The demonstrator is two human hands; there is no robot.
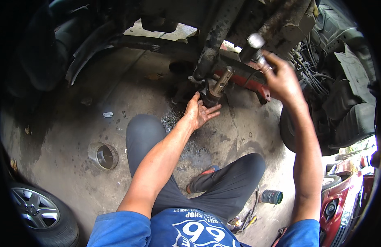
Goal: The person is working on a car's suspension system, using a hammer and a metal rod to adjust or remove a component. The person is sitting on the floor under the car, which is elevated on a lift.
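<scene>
My left hand (200,112) is palm up under the dark collar of a shiny metal spindle (223,81). Its thumb lies along one side of the collar and its fingers stretch out beneath the other, cradling the part. The spindle tilts up and to the right, beside the lower end of a dark, greasy tube (215,45) under the vehicle. Raised to the right and above it, my right hand (283,78) is closed round the handle of what looks like a hammer (256,40), with a bright round face. Motion slightly blurs that hand and tool.
A red metal bar (250,82) lies behind the spindle. On the stained concrete are an open metal cylinder (103,157), a white scrap (108,115), a dark jar (272,196) and loose tools (246,222). A wheel (36,210) lies lower left; a red car (342,201) stands right.
</scene>
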